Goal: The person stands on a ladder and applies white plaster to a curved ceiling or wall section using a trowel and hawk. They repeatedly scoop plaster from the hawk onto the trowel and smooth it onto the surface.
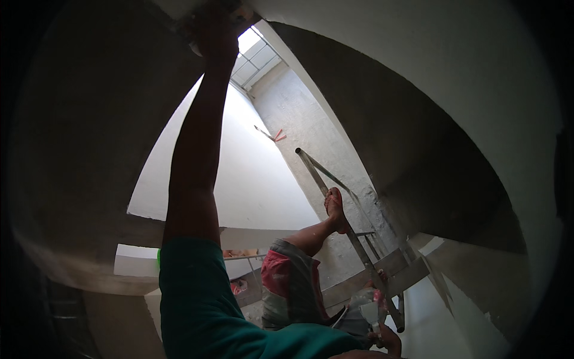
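Hand (214, 33) by dim surface (98, 125), white wall (257, 179) beyond

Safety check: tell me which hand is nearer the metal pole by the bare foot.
Right. The right hand is near the lower end of the pole; the left hand is raised, up and left of the pole's top.

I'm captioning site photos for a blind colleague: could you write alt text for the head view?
A raised, teal-sleeved arm ends high up in a left hand, too shadowed to show its grip. Lower down, a bare foot rests on a metal frame, with a rough grey wall behind.
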{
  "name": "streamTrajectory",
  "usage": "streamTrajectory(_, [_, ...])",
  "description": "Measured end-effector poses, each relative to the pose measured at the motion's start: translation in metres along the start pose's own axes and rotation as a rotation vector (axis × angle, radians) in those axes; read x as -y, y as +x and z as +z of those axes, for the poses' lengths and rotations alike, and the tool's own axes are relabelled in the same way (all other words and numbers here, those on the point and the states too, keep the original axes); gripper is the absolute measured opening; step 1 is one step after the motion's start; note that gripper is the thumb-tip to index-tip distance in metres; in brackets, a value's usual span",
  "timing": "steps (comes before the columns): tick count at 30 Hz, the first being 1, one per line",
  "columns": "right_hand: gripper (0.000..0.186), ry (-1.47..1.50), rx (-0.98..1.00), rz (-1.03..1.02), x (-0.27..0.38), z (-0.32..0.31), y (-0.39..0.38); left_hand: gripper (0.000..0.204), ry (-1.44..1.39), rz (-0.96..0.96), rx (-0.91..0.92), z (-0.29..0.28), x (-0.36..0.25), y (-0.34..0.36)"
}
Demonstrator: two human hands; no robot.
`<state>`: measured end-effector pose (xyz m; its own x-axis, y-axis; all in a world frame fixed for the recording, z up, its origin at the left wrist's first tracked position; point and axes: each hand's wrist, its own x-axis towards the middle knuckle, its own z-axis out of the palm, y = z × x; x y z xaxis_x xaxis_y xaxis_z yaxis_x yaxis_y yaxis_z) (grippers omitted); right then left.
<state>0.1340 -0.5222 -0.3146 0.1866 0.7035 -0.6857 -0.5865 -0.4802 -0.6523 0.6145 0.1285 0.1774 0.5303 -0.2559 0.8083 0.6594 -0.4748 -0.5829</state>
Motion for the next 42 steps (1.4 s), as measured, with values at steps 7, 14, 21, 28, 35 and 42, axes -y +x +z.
streamTrajectory(7, [0.045,0.362,-0.074,0.250,-0.010,0.010,-0.005,0.064,-0.077,0.002,0.067,0.002,-0.073,-0.089])
streamTrajectory(14, [0.044,0.370,-0.137,0.237,0.007,0.005,-0.005,0.059,-0.143,0.012,0.209,-0.027,-0.063,-0.113])
streamTrajectory(21, [0.036,-0.385,-0.654,0.035,0.113,-0.027,-0.002,0.055,-1.372,-0.707,0.439,-0.189,-0.036,-0.184])
streamTrajectory(28, [0.030,-0.609,-0.836,-0.560,0.327,-0.013,-0.019,0.024,-1.698,-1.023,0.433,-0.291,-0.013,-0.269])
streamTrajectory(35, [0.049,-0.927,-0.806,-0.772,0.442,0.038,-0.061,0.031,-1.861,-1.191,0.492,-0.345,0.024,-0.262])
streamTrajectory(42, [0.044,-0.705,-0.620,-0.701,0.460,0.032,-0.059,0.034,-2.367,-1.944,0.513,-0.388,0.035,-0.224])
